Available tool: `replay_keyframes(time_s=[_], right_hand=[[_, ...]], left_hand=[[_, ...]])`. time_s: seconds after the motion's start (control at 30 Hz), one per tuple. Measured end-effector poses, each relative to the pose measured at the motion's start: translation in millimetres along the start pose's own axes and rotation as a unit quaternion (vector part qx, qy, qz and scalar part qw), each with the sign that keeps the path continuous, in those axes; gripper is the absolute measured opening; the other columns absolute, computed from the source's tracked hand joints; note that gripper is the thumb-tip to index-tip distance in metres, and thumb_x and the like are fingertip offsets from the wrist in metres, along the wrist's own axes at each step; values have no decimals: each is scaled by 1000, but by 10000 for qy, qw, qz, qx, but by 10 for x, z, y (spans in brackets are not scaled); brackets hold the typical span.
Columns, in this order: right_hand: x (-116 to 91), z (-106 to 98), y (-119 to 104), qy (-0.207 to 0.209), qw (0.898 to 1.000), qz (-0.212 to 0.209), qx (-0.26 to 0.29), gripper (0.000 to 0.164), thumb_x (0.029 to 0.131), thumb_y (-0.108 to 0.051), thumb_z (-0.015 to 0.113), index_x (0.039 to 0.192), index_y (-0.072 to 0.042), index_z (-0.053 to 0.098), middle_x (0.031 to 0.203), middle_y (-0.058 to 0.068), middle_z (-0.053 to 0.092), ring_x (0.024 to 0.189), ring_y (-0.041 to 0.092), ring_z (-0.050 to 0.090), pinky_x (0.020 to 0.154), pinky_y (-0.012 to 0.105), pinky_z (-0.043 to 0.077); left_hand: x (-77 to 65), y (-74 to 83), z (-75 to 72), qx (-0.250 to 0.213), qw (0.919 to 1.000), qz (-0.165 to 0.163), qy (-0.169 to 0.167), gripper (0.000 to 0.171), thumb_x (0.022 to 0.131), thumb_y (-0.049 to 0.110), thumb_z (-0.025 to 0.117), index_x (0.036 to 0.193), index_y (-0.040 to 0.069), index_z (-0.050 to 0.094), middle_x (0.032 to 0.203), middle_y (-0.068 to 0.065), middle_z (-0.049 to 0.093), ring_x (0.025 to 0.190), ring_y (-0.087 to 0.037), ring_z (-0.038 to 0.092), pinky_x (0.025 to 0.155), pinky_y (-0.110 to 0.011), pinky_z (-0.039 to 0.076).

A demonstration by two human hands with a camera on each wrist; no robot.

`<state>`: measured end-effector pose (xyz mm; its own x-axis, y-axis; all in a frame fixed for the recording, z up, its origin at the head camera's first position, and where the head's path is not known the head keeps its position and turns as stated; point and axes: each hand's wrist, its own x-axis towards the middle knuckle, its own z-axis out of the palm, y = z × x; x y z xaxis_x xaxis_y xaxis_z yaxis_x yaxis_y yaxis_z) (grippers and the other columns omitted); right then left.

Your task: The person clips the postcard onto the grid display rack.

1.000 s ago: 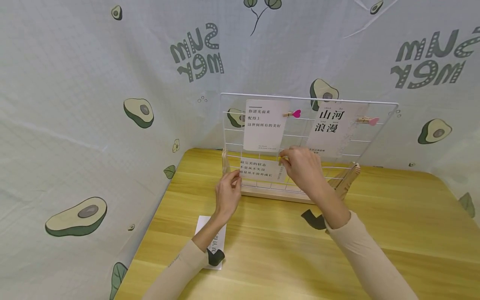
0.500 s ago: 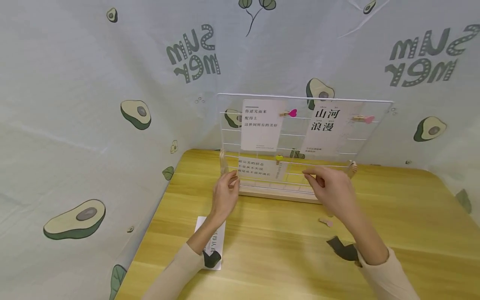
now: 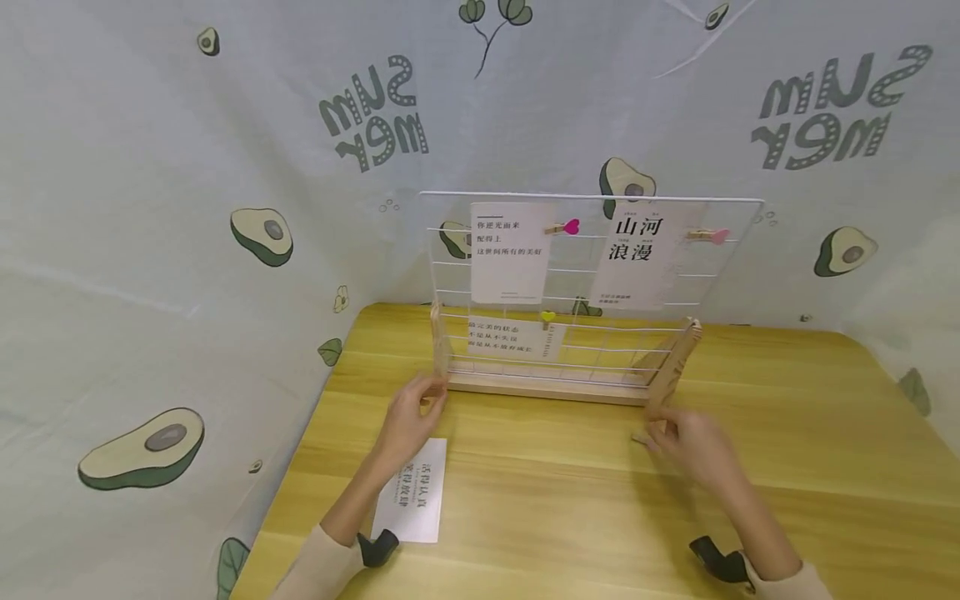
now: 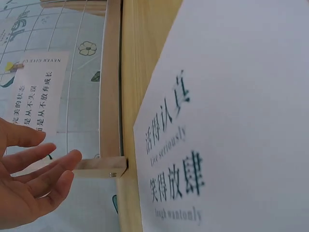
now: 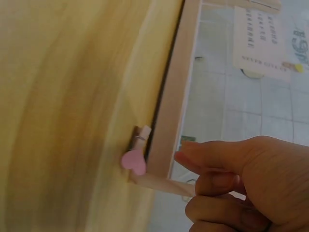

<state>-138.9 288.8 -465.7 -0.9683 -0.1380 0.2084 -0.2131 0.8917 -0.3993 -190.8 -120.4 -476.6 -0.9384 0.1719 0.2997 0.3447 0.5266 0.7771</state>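
My left hand (image 3: 405, 425) hovers with relaxed, parted fingers by the left front corner of the wire grid stand's wooden base (image 3: 543, 389). It holds nothing in the left wrist view. Below it, a white printed card (image 3: 427, 525) lies on the table. My right hand (image 3: 693, 446), thumb forward and fingers loosely bent, is at the base's right front corner. Nearby on the table lies a small wooden clothespin with a pale pink heart (image 5: 133, 161); the right wrist view shows it apart from the fingertips. A yellow-heart clothespin (image 3: 547, 317) sits at the lower card (image 3: 498, 337) on the grid.
Two more cards hang higher: one (image 3: 506, 271) with a magenta-heart clothespin (image 3: 564, 227), another (image 3: 633, 279) with a pink-heart clothespin (image 3: 708, 236). The stand's wooden side support (image 3: 675, 362) rises at the right. An avocado-print cloth (image 3: 300, 108) hangs behind the table (image 3: 540, 483).
My right hand has let go of the yellow-heart clothespin on the lower card and moved down and right to the table clothespin. My left hand has left the card's edge, moving down and left.
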Motion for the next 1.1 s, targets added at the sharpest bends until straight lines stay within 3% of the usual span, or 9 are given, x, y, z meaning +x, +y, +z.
replay_keyframes(time_s=[0.13, 0.3, 0.47, 0.57, 0.73, 0.93, 1.1], right_hand=[[-55, 124, 70, -162, 9988, 416, 190, 31, 96, -17, 73, 117, 6, 72, 54, -5, 42, 46, 4, 31, 43, 21, 28], [-107, 199, 116, -195, 9969, 682, 337, 36, 100, -24, 69, 120, 7, 70, 55, -4, 46, 44, 6, 33, 42, 21, 29], [-142, 256, 142, -249, 9958, 809, 342, 38, 100, -27, 69, 118, 6, 71, 64, 0, 57, 46, 8, 40, 43, 21, 33], [-143, 279, 148, -177, 9957, 844, 334, 32, 99, -25, 71, 111, 5, 72, 70, 5, 65, 50, 10, 46, 45, 22, 36], [-135, 291, 150, -188, 9950, 896, 402, 25, 98, -23, 72, 101, 2, 72, 80, 11, 72, 58, 12, 55, 49, 24, 41], [-138, 301, 153, -552, 9904, 1054, 700, 25, 101, -20, 67, 105, 4, 65, 76, 6, 64, 59, 12, 50, 50, 24, 39], [-144, 312, 158, -724, 9881, 1090, 812, 28, 104, -21, 63, 110, 6, 61, 75, 5, 56, 60, 13, 47, 51, 24, 37]], left_hand=[[-73, -87, -98, 312, 9987, -241, -311, 20, 95, 5, 71, 115, 0, 72, 118, -16, 73, 107, -33, 70, 96, -53, 56], [-112, -174, -232, 664, 9923, -428, -954, 27, 92, 5, 75, 118, 0, 72, 119, -15, 72, 108, -33, 70, 95, -52, 56], [-159, -267, -350, 1110, 9767, -460, -1778, 42, 80, 5, 87, 119, 1, 72, 113, -10, 67, 102, -27, 63, 91, -45, 53], [-189, -302, -397, 1361, 9668, -513, -2102, 54, 72, 10, 94, 121, 5, 72, 111, -6, 64, 100, -23, 58, 91, -42, 48], [-220, -315, -438, 1618, 9587, -517, -2281, 70, 59, 16, 101, 121, 6, 71, 111, -4, 62, 105, -23, 55, 98, -48, 42], [-253, -286, -450, 2118, 9447, -599, -2429, 78, 49, 19, 104, 118, 10, 67, 108, -1, 59, 110, -25, 54, 105, -58, 37], [-254, -266, -425, 2224, 9437, -639, -2364, 78, 47, 19, 105, 113, 10, 64, 105, -2, 60, 108, -26, 55, 101, -54, 37]])
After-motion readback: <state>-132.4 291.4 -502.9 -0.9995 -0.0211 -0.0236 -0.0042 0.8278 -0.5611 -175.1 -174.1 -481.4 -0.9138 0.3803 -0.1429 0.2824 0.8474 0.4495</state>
